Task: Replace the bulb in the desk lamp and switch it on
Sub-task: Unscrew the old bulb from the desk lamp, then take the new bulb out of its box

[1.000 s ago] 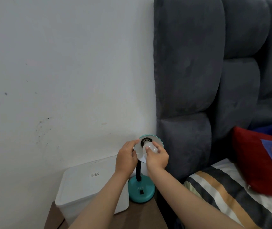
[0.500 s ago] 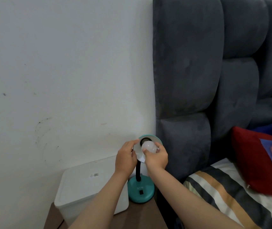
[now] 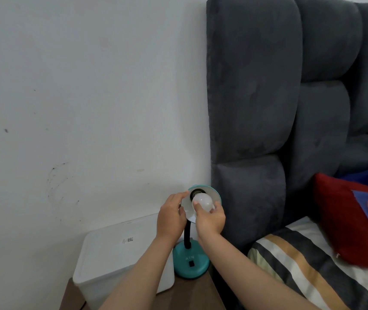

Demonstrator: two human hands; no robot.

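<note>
Teal colours the desk lamp (image 3: 191, 260), which stands on a brown bench (image 3: 189, 294) in the corner between a white wall (image 3: 89, 97) and a dark grey padded headboard (image 3: 268, 108). Its round base carries a small black switch (image 3: 191, 263), and a black bendy neck (image 3: 187, 237) rises from it to the shade (image 3: 214, 194), whose pale inside is turned toward the camera. A frosted white bulb (image 3: 202, 201) sits at the mouth of the dark socket (image 3: 195, 193) inside the shade — how far in it is seated cannot be told. The right hand (image 3: 210, 220) pinches the bulb between thumb and fingertips from below. The left hand (image 3: 170, 217) is curled around the left rim of the shade, thumb on the edge, fingers hidden behind it. Just left of the lamp base, a white plastic box (image 3: 116, 253) with a closed lid and a small printed label rests on the bench, close against the lamp — whether they touch is not clear. To the right lies a bed with a striped cover (image 3: 301, 265) and a red cushion (image 3: 346, 220) near the headboard.
</note>
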